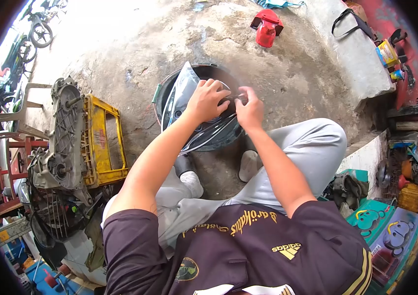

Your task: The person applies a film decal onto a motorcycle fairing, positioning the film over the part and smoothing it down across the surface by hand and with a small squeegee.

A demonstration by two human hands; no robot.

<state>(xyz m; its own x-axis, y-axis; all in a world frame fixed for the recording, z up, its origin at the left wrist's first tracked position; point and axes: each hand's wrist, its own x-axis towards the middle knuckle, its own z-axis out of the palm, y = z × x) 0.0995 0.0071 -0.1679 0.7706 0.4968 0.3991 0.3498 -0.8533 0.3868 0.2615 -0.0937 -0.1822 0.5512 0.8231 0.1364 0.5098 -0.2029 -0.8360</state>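
Evidently the clear, pointed plastic sheeting [185, 84], running fore-and-aft, lies nearer the curled left hand [205, 102] than the right hand [250, 109]; whether either grips, I cannot tell

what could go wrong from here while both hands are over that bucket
The left hand and right hand work close together over the bucket, so anything small they let go of might drop in.
The clear plastic bag stands up beside the left hand and could snag or get in its way.
The left foot is near the bucket and might nudge it.
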